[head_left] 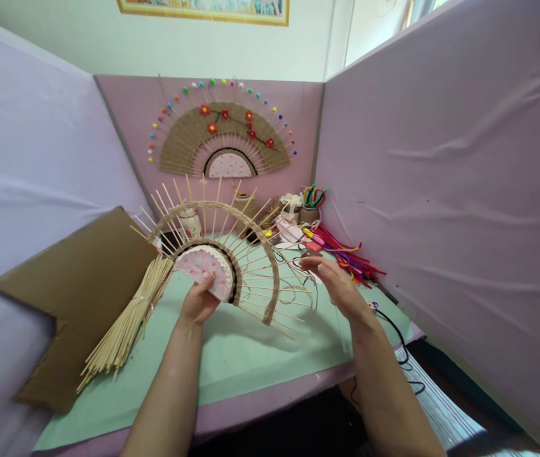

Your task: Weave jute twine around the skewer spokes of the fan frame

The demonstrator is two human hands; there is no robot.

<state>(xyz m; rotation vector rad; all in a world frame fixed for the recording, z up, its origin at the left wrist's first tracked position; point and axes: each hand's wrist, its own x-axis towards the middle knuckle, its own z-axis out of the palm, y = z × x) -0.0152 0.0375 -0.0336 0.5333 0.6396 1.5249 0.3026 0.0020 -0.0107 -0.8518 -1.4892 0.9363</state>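
My left hand grips a half-made fan by its pink half-round centre, thumb on the front face. Thin wooden sticks fan out from that centre, and a band of woven twine arcs across them. A black braided trim edges the centre, which has a white scalloped border. Just right of the fan, my right hand is raised over the table with its fingers stretched toward the stick tips. Loose twine hangs and curls between the fan and this hand; whether the fingers touch it I cannot tell.
A tied bundle of sticks lies left beside brown cardboard. A finished fan with red flowers hangs on the back panel. Twine spools, a pot of pipe cleaners and red pipe cleaners sit behind. Purple panels enclose the table.
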